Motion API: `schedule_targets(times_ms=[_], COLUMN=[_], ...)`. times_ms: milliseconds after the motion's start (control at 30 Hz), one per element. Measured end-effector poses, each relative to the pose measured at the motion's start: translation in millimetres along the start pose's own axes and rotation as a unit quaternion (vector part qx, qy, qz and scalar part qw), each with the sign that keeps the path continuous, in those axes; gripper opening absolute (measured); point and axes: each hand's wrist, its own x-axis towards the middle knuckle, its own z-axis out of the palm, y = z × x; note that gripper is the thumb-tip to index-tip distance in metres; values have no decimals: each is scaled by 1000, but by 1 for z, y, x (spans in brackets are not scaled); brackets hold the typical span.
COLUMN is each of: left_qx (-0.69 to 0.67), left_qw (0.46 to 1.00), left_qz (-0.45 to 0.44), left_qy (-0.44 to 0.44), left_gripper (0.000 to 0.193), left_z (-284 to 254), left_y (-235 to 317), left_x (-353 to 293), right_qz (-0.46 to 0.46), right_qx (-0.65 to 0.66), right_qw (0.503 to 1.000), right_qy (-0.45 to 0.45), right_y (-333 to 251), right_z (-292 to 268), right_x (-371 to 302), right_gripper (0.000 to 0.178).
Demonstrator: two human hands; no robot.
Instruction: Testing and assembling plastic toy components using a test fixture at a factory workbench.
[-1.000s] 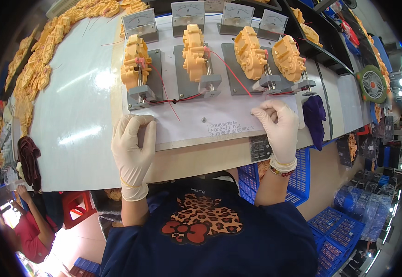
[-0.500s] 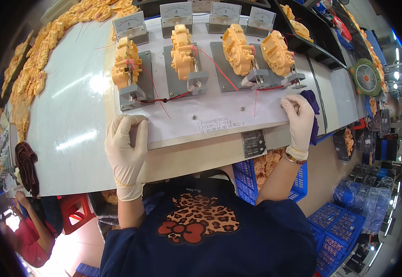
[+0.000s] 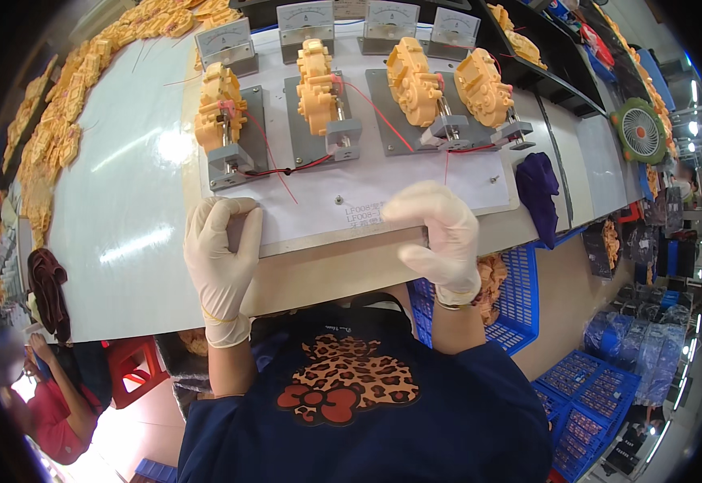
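Note:
My left hand (image 3: 222,253), in a white glove, rests at the board's front left corner. Its fingers curl round to meet the thumb, and nothing shows between them. My right hand (image 3: 441,237), also gloved, hovers over the front edge with thumb and fingers apart, holding nothing. Ahead of both, a white-topped board (image 3: 302,221) carries several clamp fixtures. Orange plastic gearbox housings sit in them: one at left (image 3: 220,105), one beside it (image 3: 316,88), then another (image 3: 415,80) and a rightmost one (image 3: 484,87). A red wire (image 3: 379,117) trails between fixtures.
Dial meters (image 3: 306,24) stand behind the fixtures. Orange housings (image 3: 53,133) are heaped along the table's far left. A purple cloth (image 3: 538,197) lies right of the board, below a small green fan (image 3: 641,131). A blue crate (image 3: 520,294) holds orange parts. Another person (image 3: 65,402) sits at left.
My right hand has moved left and nearer me from the board's right corner, its fingers spreading from a pinch. The purple cloth is now uncovered. My left hand has barely moved.

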Motion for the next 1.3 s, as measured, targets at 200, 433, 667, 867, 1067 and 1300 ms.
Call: schedule_targets(times_ms=[200, 433, 667, 867, 1067, 1300], left_qx=[0, 11, 39, 100, 94, 88], left_qw=[1000, 1000, 998, 982, 984, 986], left_qz=[-6, -4, 35, 134, 145, 145], left_qy=[2, 8, 38, 88, 43, -7], left_gripper=[11, 11, 27, 46, 42, 26], left_z=[-1, 0, 3, 3, -1, -2], left_y=[1, 0, -4, -12, -7, -9], left_x=[-2, -1, -4, -6, -4, 0], right_qz=[7, 76, 15, 14, 24, 2], right_qx=[-103, 38, 82, 78, 59, 109], right_qw=[995, 996, 996, 996, 998, 994], right_qy=[3, -3, 6, 33, 1, -23], right_y=[14, 17, 29, 25, 28, 32], right_z=[5, -6, -8, -5, -15, -17], right_x=[5, -1, -2, 4, -2, -3], right_gripper=[39, 64, 71, 73, 74, 81])
